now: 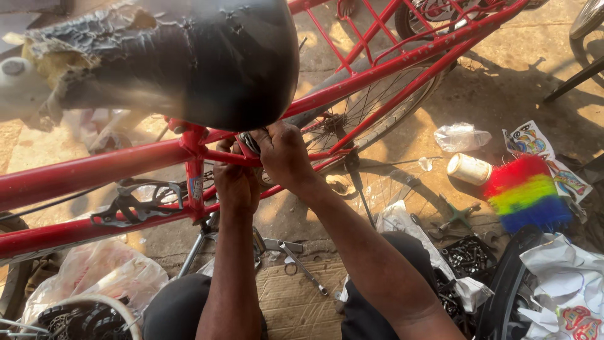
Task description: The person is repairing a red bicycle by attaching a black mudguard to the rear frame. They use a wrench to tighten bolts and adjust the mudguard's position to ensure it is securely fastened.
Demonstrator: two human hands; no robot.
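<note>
Head view looks down on a red bicycle frame [94,170], with its worn black saddle [189,56] very near the camera. Both hands work just under the saddle, at the place where the thin red stays meet the seat tube. On the left hand [236,182] the fingers are curled around the red tube and a small dark part there; what exactly they hold I cannot tell. On the right hand [283,154] the fingers are bent and pressed on the same spot, closed on the dark metal part [248,143] beside the tube. The two hands touch each other.

Behind the hands stands the rear wheel [371,107] with its spokes and hub. Below the arms, on the ground, lies a piece of cardboard [296,302] with pliers [302,267] on it. To the right lie a brush with red, yellow and blue bristles [525,192], a white can [469,169] on its side, a cross-shaped wrench [458,217] and a crumpled plastic bag [461,136].
</note>
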